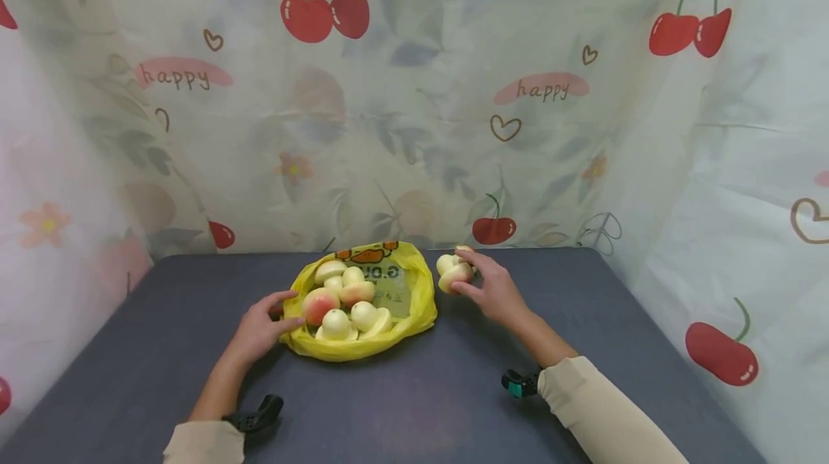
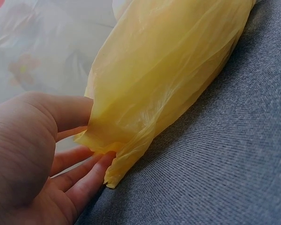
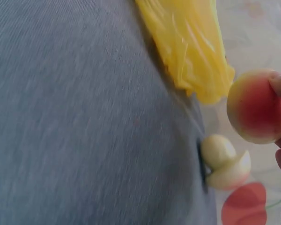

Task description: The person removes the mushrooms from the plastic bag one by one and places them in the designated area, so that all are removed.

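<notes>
While L hand (image 1: 259,327) pinches yellow bag (image 1: 424,306) | R hand (image 1: 492,291) clamped on mushroom-shaped pc (image 3: 255,110) | addl pcs (image 1: 320,304) in bag

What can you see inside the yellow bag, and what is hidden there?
Several mushroom-shaped pieces, pale, some blushed pink-red, sit in the yellow bag; lettering shows beyond them, toward the right. Anything beneath the pieces is covered.

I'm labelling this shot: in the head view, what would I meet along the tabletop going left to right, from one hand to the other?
Left hand → yellow bag with mushroom-shaped pieces inside → held mushroom-shaped piece → right hand.
</notes>
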